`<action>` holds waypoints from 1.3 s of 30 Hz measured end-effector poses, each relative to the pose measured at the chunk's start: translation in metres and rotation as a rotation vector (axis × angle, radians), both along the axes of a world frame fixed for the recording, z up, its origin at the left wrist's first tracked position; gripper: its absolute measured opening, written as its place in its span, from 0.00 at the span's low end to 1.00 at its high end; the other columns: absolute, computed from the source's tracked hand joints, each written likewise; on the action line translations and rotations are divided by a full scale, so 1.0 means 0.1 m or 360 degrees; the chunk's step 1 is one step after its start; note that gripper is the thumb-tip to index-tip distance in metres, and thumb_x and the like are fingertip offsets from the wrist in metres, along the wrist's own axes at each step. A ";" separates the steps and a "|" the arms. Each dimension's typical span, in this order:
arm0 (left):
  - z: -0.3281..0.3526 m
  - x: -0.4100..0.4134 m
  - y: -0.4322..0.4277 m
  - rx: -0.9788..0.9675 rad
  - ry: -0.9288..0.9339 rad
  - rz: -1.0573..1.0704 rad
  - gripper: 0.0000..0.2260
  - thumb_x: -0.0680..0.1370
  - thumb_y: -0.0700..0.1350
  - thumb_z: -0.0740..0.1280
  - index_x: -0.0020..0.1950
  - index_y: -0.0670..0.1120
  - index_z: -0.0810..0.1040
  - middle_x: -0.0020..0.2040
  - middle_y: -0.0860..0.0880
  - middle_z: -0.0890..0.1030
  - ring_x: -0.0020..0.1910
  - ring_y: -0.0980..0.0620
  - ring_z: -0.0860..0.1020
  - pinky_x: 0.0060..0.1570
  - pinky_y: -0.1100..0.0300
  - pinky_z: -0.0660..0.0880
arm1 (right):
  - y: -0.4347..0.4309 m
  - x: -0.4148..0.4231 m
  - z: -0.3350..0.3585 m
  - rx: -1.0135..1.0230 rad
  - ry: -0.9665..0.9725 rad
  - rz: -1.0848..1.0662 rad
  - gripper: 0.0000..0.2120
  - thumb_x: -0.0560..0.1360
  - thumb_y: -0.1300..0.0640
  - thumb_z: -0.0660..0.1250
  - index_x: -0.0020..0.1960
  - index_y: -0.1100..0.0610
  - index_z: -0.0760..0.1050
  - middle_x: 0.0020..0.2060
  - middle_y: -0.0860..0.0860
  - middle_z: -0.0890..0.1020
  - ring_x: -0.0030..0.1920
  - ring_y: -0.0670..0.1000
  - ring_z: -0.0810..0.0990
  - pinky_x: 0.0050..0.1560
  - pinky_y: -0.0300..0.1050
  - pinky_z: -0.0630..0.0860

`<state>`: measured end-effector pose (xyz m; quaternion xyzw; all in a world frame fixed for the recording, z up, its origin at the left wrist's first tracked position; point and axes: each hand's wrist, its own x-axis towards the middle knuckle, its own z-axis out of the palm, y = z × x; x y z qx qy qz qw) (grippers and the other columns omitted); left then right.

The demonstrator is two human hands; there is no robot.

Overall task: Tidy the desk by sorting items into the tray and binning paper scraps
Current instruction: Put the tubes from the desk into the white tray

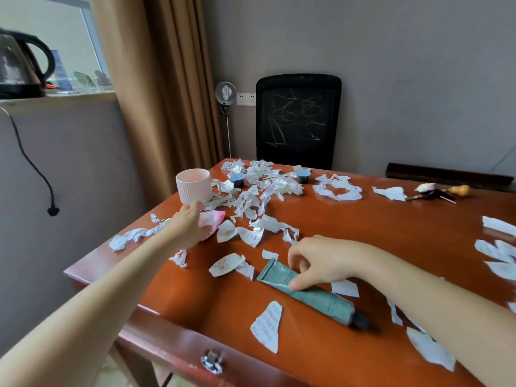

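Torn white paper scraps (259, 191) litter the red-brown desk (349, 236), thickest toward the far middle. My left hand (190, 222) grips a small pink packet (212, 219) just in front of a ribbed pink mug (194, 185). My right hand (324, 261) pinches the flat end of a teal tube (318, 297) with a black cap, which lies diagonally near the front edge. Two small dark pots with blue lids (238, 179) (303, 175) stand among the far scraps. No tray or bin is in view.
Keys with charms (438, 191) lie at the far right. A black chair (297, 121) stands behind the desk. A kettle (19, 68) sits on the window ledge to the left, with a cable hanging down. A metal drawer handle (212, 361) sticks out of the desk front.
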<state>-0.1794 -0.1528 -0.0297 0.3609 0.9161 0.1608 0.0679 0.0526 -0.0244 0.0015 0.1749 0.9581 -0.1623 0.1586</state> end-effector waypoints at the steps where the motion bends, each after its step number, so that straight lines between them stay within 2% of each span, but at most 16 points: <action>1: 0.01 -0.02 0.03 -0.0002 -0.0017 0.0028 0.24 0.78 0.45 0.65 0.70 0.44 0.60 0.67 0.41 0.69 0.60 0.44 0.72 0.53 0.56 0.72 | -0.03 0.00 -0.01 0.0004 -0.0008 -0.0014 0.25 0.72 0.43 0.69 0.64 0.53 0.71 0.38 0.42 0.70 0.36 0.41 0.70 0.35 0.37 0.68; 3: 0.01 -0.04 0.09 -0.0046 -0.0021 0.0083 0.23 0.78 0.46 0.66 0.68 0.42 0.61 0.60 0.41 0.74 0.51 0.47 0.73 0.43 0.61 0.71 | -0.08 0.01 -0.02 0.0040 -0.0022 -0.0037 0.27 0.71 0.43 0.69 0.66 0.52 0.68 0.41 0.43 0.70 0.37 0.43 0.69 0.35 0.37 0.67; 5: 0.01 -0.08 0.14 -0.0106 -0.0039 0.0156 0.19 0.78 0.50 0.65 0.63 0.41 0.67 0.49 0.45 0.76 0.44 0.50 0.73 0.35 0.64 0.69 | -0.13 0.04 -0.02 0.0126 -0.0023 -0.0051 0.28 0.71 0.42 0.69 0.66 0.51 0.66 0.47 0.46 0.72 0.43 0.45 0.71 0.38 0.39 0.70; 8: 0.00 -0.14 0.21 -0.0133 -0.0096 0.0272 0.17 0.77 0.55 0.65 0.56 0.42 0.75 0.40 0.48 0.77 0.39 0.51 0.75 0.35 0.64 0.69 | -0.19 0.11 -0.06 0.0231 0.0004 -0.0083 0.27 0.70 0.41 0.69 0.64 0.50 0.66 0.56 0.49 0.75 0.51 0.49 0.72 0.46 0.44 0.73; 11: 0.00 -0.12 0.24 -0.0192 -0.0099 0.0306 0.16 0.77 0.56 0.64 0.54 0.44 0.76 0.37 0.49 0.75 0.35 0.52 0.73 0.33 0.66 0.67 | -0.24 0.17 -0.10 0.0247 0.0042 -0.0118 0.25 0.71 0.41 0.68 0.62 0.51 0.67 0.58 0.50 0.75 0.51 0.49 0.71 0.47 0.45 0.73; 15: 0.00 -0.04 0.25 -0.0154 -0.0049 0.0203 0.13 0.81 0.55 0.54 0.61 0.51 0.69 0.38 0.49 0.73 0.36 0.53 0.73 0.38 0.65 0.70 | -0.26 0.18 -0.12 0.0308 0.0092 -0.0122 0.21 0.73 0.42 0.67 0.60 0.52 0.69 0.58 0.51 0.75 0.50 0.49 0.70 0.44 0.43 0.72; 18: -0.04 -0.04 0.20 0.0008 0.0000 0.0268 0.17 0.80 0.54 0.60 0.58 0.43 0.75 0.40 0.47 0.76 0.35 0.52 0.74 0.31 0.66 0.69 | -0.28 0.17 -0.15 0.0382 0.0127 -0.0088 0.18 0.75 0.45 0.64 0.60 0.54 0.69 0.61 0.53 0.75 0.53 0.51 0.73 0.33 0.37 0.67; 21: -0.05 -0.02 0.15 0.0129 0.0027 0.0270 0.14 0.79 0.50 0.63 0.53 0.39 0.77 0.39 0.46 0.76 0.31 0.52 0.73 0.27 0.66 0.68 | -0.26 0.17 -0.16 0.0341 0.0160 -0.0141 0.16 0.76 0.46 0.63 0.59 0.54 0.70 0.60 0.54 0.75 0.54 0.52 0.73 0.32 0.37 0.66; 24: 0.02 0.06 0.12 0.0300 0.0005 0.0228 0.12 0.79 0.48 0.64 0.53 0.39 0.77 0.43 0.44 0.78 0.32 0.50 0.74 0.27 0.67 0.68 | -0.18 0.16 -0.13 0.0206 0.0229 -0.0234 0.16 0.76 0.46 0.62 0.57 0.55 0.71 0.55 0.53 0.77 0.47 0.51 0.75 0.35 0.40 0.70; 26: 0.10 0.16 0.10 0.0405 -0.0024 0.0187 0.12 0.79 0.47 0.64 0.53 0.39 0.77 0.43 0.44 0.77 0.33 0.50 0.75 0.28 0.67 0.69 | -0.12 0.17 -0.12 0.0108 0.0299 -0.0312 0.17 0.76 0.46 0.61 0.60 0.56 0.72 0.51 0.52 0.77 0.42 0.50 0.76 0.35 0.42 0.69; 28: 0.19 0.28 0.10 0.0494 -0.0065 0.0104 0.13 0.79 0.48 0.64 0.51 0.37 0.77 0.43 0.42 0.78 0.37 0.47 0.78 0.31 0.61 0.74 | -0.08 0.19 -0.09 -0.0040 0.0408 -0.0385 0.16 0.77 0.48 0.60 0.60 0.56 0.73 0.45 0.52 0.77 0.36 0.49 0.73 0.34 0.44 0.68; 29: 0.25 0.35 0.11 0.0520 -0.0086 0.0049 0.14 0.78 0.49 0.64 0.51 0.37 0.77 0.43 0.40 0.79 0.39 0.46 0.79 0.34 0.59 0.75 | -0.05 0.20 -0.06 -0.0130 0.0470 -0.0416 0.14 0.78 0.49 0.60 0.58 0.57 0.74 0.42 0.53 0.77 0.36 0.50 0.73 0.34 0.45 0.69; 31: 0.36 0.49 0.11 0.0610 -0.0188 -0.0048 0.14 0.77 0.49 0.65 0.50 0.38 0.77 0.42 0.41 0.79 0.37 0.48 0.77 0.33 0.62 0.72 | -0.03 0.23 0.01 -0.0337 0.0592 -0.0504 0.12 0.79 0.52 0.58 0.55 0.59 0.74 0.43 0.55 0.79 0.38 0.50 0.75 0.39 0.47 0.76; 33: 0.46 0.64 0.14 0.0696 -0.0312 -0.0134 0.12 0.77 0.49 0.66 0.49 0.41 0.77 0.41 0.44 0.79 0.35 0.53 0.75 0.31 0.65 0.68 | -0.02 0.28 0.08 -0.0484 0.0702 -0.0576 0.12 0.80 0.54 0.56 0.57 0.60 0.73 0.44 0.55 0.79 0.39 0.48 0.76 0.42 0.43 0.78; 36: 0.57 0.87 0.20 0.0737 -0.0476 -0.0216 0.11 0.77 0.49 0.66 0.53 0.43 0.76 0.42 0.48 0.78 0.35 0.56 0.75 0.27 0.70 0.69 | -0.01 0.37 0.20 -0.0573 0.0837 -0.0629 0.15 0.82 0.54 0.54 0.64 0.58 0.70 0.43 0.51 0.78 0.39 0.46 0.76 0.36 0.34 0.76; 39: 0.66 1.08 0.30 0.0756 -0.0662 -0.0278 0.18 0.77 0.48 0.67 0.64 0.43 0.73 0.45 0.50 0.77 0.40 0.55 0.78 0.31 0.69 0.74 | 0.00 0.50 0.31 -0.0683 0.0974 -0.0708 0.18 0.82 0.52 0.53 0.69 0.57 0.66 0.44 0.50 0.79 0.38 0.46 0.78 0.34 0.31 0.76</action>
